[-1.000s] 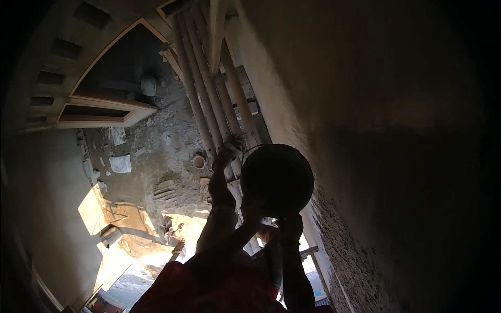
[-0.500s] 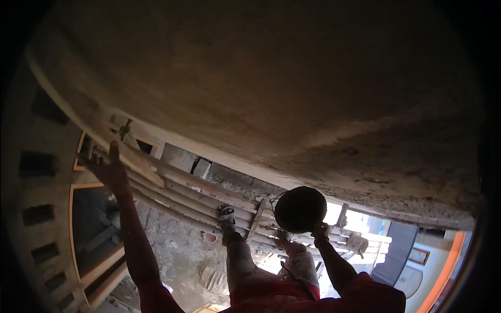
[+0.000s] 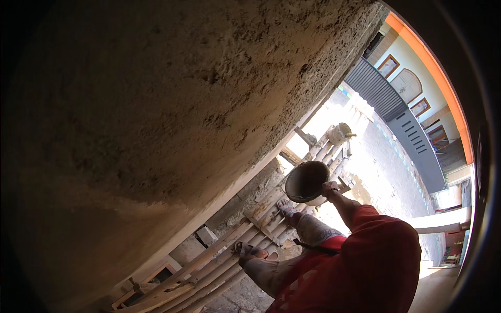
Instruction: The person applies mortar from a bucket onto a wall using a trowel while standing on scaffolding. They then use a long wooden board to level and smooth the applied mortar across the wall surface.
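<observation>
A rough wall [image 3: 172,104] is filling your view from nine to twelve o'clock; poles [image 3: 224,271] are running toward one o'clock under your feet [image 3: 253,251]. Carrying well probably means keeping the bucket [image 3: 308,181] steady and your footing square. The bucket is hanging at about nine o'clock from your right hand [image 3: 330,189], whose fingers are curling closed on its edge; your left hand is out of sight.

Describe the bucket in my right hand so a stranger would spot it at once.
Find the big rough wall filling the upper left, then the wooden poles along its lower edge. Over them, the right hand grips a round bucket, dark inside, at its rim. Being hand-held sets it apart from the smaller-looking pale bucket farther along the poles.
</observation>
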The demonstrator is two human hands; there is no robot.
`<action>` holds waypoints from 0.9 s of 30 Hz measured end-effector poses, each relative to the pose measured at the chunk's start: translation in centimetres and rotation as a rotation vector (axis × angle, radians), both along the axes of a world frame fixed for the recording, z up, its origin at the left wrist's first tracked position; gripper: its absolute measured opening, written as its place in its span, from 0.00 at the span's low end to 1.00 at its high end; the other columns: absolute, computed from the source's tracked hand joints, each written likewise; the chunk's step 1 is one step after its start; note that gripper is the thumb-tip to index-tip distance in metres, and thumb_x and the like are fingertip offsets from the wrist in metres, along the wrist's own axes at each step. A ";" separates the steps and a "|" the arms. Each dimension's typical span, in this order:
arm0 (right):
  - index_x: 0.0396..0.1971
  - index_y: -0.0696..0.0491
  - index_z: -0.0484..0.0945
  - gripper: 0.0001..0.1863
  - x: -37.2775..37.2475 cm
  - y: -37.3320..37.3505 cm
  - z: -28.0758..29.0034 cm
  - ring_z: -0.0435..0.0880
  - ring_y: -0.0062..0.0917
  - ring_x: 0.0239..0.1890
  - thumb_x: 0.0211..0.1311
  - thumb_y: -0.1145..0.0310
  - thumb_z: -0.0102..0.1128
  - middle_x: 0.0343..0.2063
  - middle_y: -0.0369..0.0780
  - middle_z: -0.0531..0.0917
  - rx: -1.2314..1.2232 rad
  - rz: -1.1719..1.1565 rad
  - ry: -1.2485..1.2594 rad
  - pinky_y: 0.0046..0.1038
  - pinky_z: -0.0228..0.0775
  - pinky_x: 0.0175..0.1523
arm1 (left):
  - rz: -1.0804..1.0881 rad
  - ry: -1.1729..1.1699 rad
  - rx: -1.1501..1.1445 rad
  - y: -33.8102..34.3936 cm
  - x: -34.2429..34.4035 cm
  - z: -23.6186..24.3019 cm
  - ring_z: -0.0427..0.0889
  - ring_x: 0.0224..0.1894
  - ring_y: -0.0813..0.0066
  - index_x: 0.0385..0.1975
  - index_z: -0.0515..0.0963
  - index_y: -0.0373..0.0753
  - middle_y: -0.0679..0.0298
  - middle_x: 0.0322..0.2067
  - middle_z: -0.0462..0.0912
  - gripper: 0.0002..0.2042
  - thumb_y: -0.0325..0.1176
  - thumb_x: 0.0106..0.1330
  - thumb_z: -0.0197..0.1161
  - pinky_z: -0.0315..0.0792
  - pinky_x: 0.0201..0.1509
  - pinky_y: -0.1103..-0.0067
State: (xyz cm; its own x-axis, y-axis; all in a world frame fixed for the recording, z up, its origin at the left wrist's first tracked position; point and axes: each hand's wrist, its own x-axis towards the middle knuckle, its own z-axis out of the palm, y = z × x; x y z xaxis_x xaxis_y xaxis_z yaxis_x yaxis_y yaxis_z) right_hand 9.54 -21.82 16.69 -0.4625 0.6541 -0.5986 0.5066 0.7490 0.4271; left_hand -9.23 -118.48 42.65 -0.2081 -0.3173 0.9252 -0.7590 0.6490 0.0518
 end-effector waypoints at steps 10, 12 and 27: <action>0.31 0.50 0.80 0.13 17.4 2.3 -13.8 0.82 0.27 0.35 0.49 0.57 0.60 0.31 0.38 0.83 0.037 -1.381 0.543 0.25 0.75 0.38 | -0.957 -0.435 0.235 27.7 -7.0 -10.4 0.78 0.37 0.52 0.58 0.58 0.33 0.52 0.41 0.76 0.30 0.41 0.59 0.61 0.72 0.41 0.58; 0.31 0.52 0.79 0.12 15.6 2.1 -15.0 0.80 0.27 0.32 0.50 0.60 0.60 0.29 0.38 0.82 0.036 -1.551 0.518 0.26 0.74 0.38 | -1.073 -0.599 0.399 34.0 -5.0 -13.7 0.78 0.37 0.52 0.57 0.59 0.33 0.52 0.41 0.76 0.30 0.40 0.59 0.61 0.72 0.41 0.58; 0.30 0.66 0.71 0.10 7.1 16.7 -29.0 0.75 0.30 0.16 0.53 0.73 0.57 0.25 0.46 0.76 0.046 -2.208 1.690 0.28 0.70 0.17 | -1.012 -1.311 1.187 59.3 5.6 -32.8 0.78 0.35 0.54 0.53 0.64 0.33 0.52 0.38 0.77 0.24 0.39 0.60 0.60 0.72 0.38 0.60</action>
